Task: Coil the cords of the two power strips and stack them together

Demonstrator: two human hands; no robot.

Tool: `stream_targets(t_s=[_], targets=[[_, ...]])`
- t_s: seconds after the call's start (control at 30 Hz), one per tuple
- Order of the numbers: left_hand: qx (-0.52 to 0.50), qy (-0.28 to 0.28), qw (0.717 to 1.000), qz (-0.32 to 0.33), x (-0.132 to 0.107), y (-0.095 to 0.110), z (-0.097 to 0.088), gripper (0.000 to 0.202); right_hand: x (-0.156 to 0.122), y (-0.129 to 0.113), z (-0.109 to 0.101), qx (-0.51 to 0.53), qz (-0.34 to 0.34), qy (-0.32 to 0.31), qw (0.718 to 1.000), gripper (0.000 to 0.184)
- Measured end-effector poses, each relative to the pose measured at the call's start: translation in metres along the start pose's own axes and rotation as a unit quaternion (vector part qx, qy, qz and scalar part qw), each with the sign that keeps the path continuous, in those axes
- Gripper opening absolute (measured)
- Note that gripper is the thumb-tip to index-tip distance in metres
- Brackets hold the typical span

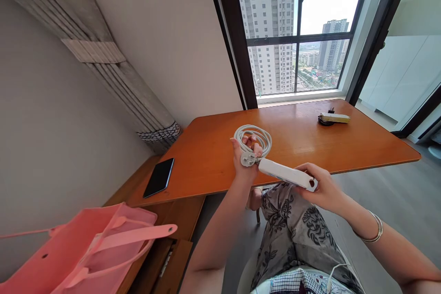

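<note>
A white power strip (pixel 285 173) is held tilted over the table's front edge. Around its far end my right hand (pixel 320 184) is closed, thumb on top. My left hand (pixel 246 158) grips the coiled white cord (pixel 264 140) at the other end of the strip, with fingers through the loops. The cord's plug (pixel 248 159) rests against that hand, its pins facing me. What the underside of the strip looks like is hidden.
An orange-brown wooden table (pixel 206 147) stretches ahead. On it lie a black phone (pixel 159 178) at left and a second, yellowish power strip (pixel 335 118) with a dark cord at the far right. A pink bag (pixel 86 243) stands at lower left, below a tied curtain (pixel 113 69).
</note>
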State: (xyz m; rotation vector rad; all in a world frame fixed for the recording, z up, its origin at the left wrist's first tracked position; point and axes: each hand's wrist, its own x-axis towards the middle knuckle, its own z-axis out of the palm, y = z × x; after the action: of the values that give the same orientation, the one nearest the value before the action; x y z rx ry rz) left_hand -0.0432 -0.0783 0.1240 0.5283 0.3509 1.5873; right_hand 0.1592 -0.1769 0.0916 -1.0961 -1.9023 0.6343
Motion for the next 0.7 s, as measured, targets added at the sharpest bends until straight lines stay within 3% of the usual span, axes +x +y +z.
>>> stream_targets(t_s=[0.13,0.27,0.33,0.4,0.53,0.7], targets=[[-0.035,-0.027,0.996,-0.078,-0.006,-0.011,-0.003,0.053,0.009,0.0,-0.001,0.067,-0.06,0.158,0.983,0.024],[-0.084,-0.073,0.987,-0.113,-0.016,-0.024,-0.001,0.052,0.026,0.012,0.015,0.155,0.008,0.236,0.959,0.051],[-0.096,-0.083,0.986,-0.105,-0.018,-0.029,0.0,0.053,0.035,0.016,0.025,0.215,0.058,0.233,0.947,0.072],[-0.097,-0.086,0.987,-0.096,-0.018,-0.031,-0.001,0.053,0.041,0.016,0.034,0.318,0.097,0.192,0.923,0.085],[-0.077,-0.074,0.99,-0.09,-0.016,-0.033,-0.006,0.054,0.045,0.007,0.044,0.522,0.137,0.1,0.836,0.082],[-0.028,-0.053,0.995,-0.08,-0.013,-0.041,-0.017,0.051,0.047,0.006,0.049,0.591,0.17,0.134,0.777,0.077]])
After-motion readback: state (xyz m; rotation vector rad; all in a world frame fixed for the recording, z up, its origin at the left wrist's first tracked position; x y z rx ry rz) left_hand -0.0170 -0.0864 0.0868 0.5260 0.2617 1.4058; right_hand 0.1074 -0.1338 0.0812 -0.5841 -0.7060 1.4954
